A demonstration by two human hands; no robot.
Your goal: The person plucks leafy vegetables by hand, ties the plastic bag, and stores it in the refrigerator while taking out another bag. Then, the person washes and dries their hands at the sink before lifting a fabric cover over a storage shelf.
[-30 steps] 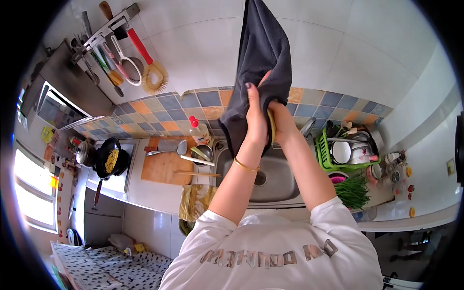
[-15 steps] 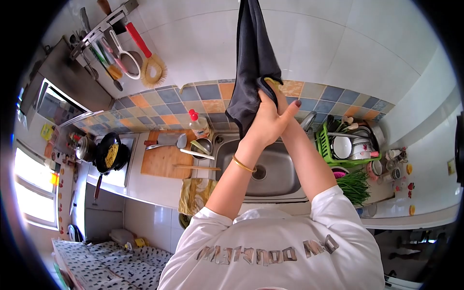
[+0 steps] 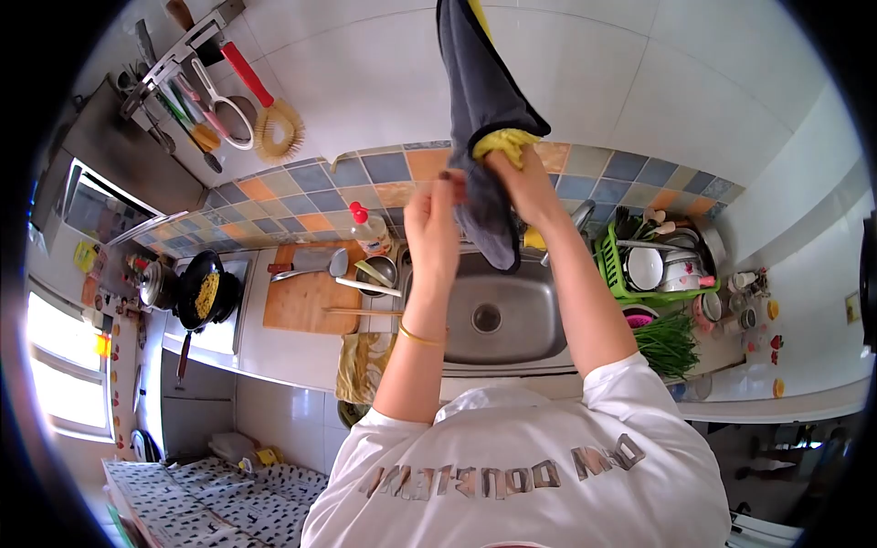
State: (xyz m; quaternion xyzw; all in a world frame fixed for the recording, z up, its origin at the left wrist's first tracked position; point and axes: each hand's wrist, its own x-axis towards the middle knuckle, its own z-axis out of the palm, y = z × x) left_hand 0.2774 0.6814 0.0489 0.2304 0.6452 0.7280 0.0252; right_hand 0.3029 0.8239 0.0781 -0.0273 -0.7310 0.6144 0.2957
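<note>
A grey towel (image 3: 486, 100) with a yellow underside and dark edging hangs down in front of the tiled wall, above the sink. My right hand (image 3: 528, 187) is at its lower part, gripping a bunched yellow fold that covers some of the fingers. To the left, my left hand (image 3: 431, 224) is raised close beside the towel's hanging end, with its fingertips smeared by motion. A gold bangle (image 3: 418, 339) circles my left wrist. Below both arms lies the steel sink (image 3: 539, 320) with its drain showing, and the faucet (image 3: 582, 216) stands behind my right forearm.
Left of the sink are a cutting board (image 3: 297, 310) with a cleaver (image 3: 320, 259), a red-capped bottle (image 3: 370, 230) and a wok (image 3: 203, 292) of yellow food on the stove. A green dish rack (image 3: 610, 265) and green stalks (image 3: 667, 345) sit at the right.
My hands, together at the towel before, have come apart. The left hand moved left and down; more of the towel's yellow side shows around my right hand.
</note>
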